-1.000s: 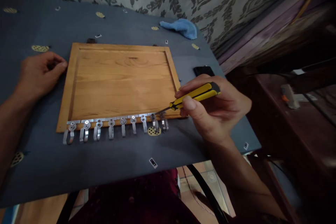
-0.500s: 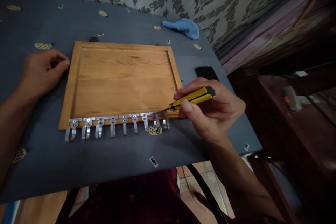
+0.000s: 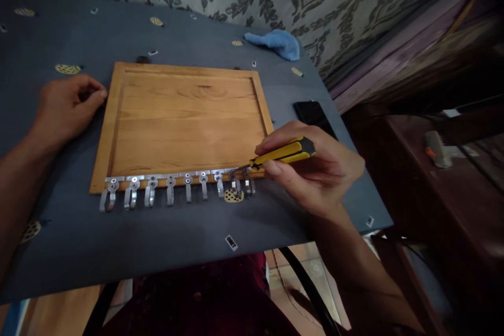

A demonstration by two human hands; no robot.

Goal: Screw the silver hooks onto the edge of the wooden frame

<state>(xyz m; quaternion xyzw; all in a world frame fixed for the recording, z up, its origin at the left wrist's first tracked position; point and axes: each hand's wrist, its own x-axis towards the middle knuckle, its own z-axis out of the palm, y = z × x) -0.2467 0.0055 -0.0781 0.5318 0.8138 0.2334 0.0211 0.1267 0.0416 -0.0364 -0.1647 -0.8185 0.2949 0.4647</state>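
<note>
A wooden board (image 3: 185, 121) with a raised frame lies flat on the dark blue table (image 3: 157, 241). A row of several metal hooks (image 3: 169, 189) is screwed along its near edge. My right hand (image 3: 315, 168) is closed round a yellow-and-black screwdriver (image 3: 281, 153), whose tip rests at a hook near the right end of the row. My left hand (image 3: 66, 107) lies curled on the table, thumb and fingers touching the board's left edge, with nothing visible in it.
A blue cloth (image 3: 275, 43) lies at the table's far right corner. A black phone (image 3: 313, 113) sits right of the board. Small stickers and round yellow marks dot the tabletop. A dark wooden shelf (image 3: 441, 168) stands to the right, a patterned wall behind.
My right hand has lowered the screwdriver's handle, so the tool lies flatter, the tip staying at the same hook. The view has shifted slightly. My left hand has kept its place.
</note>
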